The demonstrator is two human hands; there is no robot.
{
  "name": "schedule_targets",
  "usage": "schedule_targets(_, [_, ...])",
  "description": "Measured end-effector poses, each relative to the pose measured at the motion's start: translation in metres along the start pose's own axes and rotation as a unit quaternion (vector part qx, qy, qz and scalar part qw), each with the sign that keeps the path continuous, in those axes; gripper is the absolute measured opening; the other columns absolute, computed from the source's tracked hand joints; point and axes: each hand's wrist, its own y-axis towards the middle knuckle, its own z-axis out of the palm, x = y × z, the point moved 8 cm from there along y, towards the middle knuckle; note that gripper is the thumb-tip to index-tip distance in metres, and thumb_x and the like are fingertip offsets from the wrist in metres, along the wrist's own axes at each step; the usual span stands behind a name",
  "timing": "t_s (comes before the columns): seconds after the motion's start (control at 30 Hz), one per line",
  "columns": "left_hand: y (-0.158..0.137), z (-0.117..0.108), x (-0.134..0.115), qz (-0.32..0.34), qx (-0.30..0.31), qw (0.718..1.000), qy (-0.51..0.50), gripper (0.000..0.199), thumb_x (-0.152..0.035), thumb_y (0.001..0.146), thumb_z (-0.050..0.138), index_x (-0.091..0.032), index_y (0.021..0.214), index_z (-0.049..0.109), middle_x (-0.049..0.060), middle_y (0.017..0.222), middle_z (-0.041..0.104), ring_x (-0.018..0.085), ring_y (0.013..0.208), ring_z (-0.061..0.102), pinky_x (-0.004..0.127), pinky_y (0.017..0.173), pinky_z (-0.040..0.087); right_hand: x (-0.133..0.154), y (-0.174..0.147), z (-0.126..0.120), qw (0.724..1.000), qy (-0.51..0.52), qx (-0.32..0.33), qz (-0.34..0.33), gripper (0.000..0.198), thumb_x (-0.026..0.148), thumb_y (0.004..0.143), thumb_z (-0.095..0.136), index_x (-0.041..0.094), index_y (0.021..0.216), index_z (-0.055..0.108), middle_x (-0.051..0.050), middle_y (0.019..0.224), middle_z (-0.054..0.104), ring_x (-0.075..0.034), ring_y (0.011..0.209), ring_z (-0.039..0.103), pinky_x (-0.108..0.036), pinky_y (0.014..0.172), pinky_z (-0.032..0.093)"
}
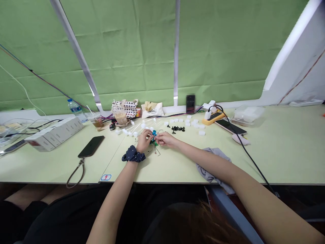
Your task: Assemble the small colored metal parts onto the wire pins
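Observation:
My left hand (144, 139), with a dark dotted scrunchie (133, 155) at the wrist, is closed at a small shiny blue piece (154, 132). Close against it, my right hand (165, 139) has its fingertips pinched together; what lies between them is too small to name. Below the fingers are a small green piece (156, 143) and thin bent wire-like bits (158, 152) on the table. White round caps (201, 133) are scattered behind and beside my hands. Several small black parts (178, 128) lie in a cluster to the right of them.
On the left are a phone with a strap (91, 146), white boxes (58, 134) and drink cups (121, 118). A yellow power strip (213, 117), another phone (230, 127), a black cable (243, 144) and a grey cloth (215, 156) are on the right. A green curtain (152, 51) hangs behind.

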Motion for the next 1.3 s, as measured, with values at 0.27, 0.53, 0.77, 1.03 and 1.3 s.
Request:
schedule_targets(0.27, [-0.003, -0.002, -0.016, 0.001, -0.013, 0.991, 0.131, 0.011, -0.025, 0.088, 0.048, -0.02, 0.085, 0.057, 0.005, 0.105, 0.062, 0.017, 0.082, 0.059, 0.038, 0.086, 0.039, -0.001, 0.001, 0.001, 0.999, 0.036, 0.018, 0.023, 0.008, 0.016, 0.081, 0.06, 0.009, 0.079, 0.062, 0.001, 0.053, 0.052, -0.002, 0.039, 0.026, -0.016, 0.038, 0.02])
schedule_targets(0.53, [-0.002, 0.005, -0.027, 0.048, 0.018, 0.976, 0.211, 0.014, -0.021, 0.091, 0.042, -0.021, 0.091, 0.056, 0.007, 0.105, 0.06, 0.02, 0.097, 0.056, 0.035, 0.082, 0.032, 0.022, -0.007, -0.008, 0.952, -0.257, -0.095, -0.134, 0.018, 0.019, 0.083, 0.051, 0.014, 0.068, 0.061, 0.001, 0.056, 0.053, -0.008, 0.048, 0.042, -0.019, 0.049, 0.032])
schedule_targets(0.77, [-0.002, 0.01, -0.027, 0.064, 0.038, 0.958, 0.276, 0.015, -0.02, 0.093, 0.037, -0.019, 0.092, 0.052, 0.009, 0.101, 0.057, 0.023, 0.094, 0.054, 0.035, 0.08, 0.034, 0.038, -0.017, 0.007, 0.844, -0.463, -0.145, -0.23, 0.032, 0.015, 0.086, 0.047, 0.016, 0.057, 0.06, -0.003, 0.057, 0.059, -0.013, 0.058, 0.051, -0.023, 0.063, 0.037])
schedule_targets(1.03, [-0.003, 0.014, -0.029, 0.073, 0.044, 0.962, 0.258, 0.011, -0.015, 0.092, 0.038, -0.019, 0.089, 0.048, 0.007, 0.096, 0.053, 0.02, 0.082, 0.054, 0.033, 0.072, 0.039, 0.02, -0.003, -0.025, 0.913, -0.334, -0.176, -0.152, 0.015, 0.027, 0.077, 0.063, 0.019, 0.071, 0.074, -0.003, 0.072, 0.071, -0.017, 0.072, 0.065, -0.026, 0.068, 0.046])
schedule_targets(1.3, [-0.004, 0.005, -0.03, 0.109, -0.031, 0.988, 0.107, 0.007, -0.016, 0.089, 0.045, -0.018, 0.087, 0.051, 0.008, 0.109, 0.046, 0.014, 0.081, 0.055, 0.031, 0.075, 0.047, 0.016, 0.002, -0.033, 0.959, -0.133, -0.178, -0.178, 0.026, 0.035, 0.047, 0.081, 0.013, 0.055, 0.068, -0.007, 0.081, 0.068, -0.019, 0.08, 0.061, -0.027, 0.067, 0.046])
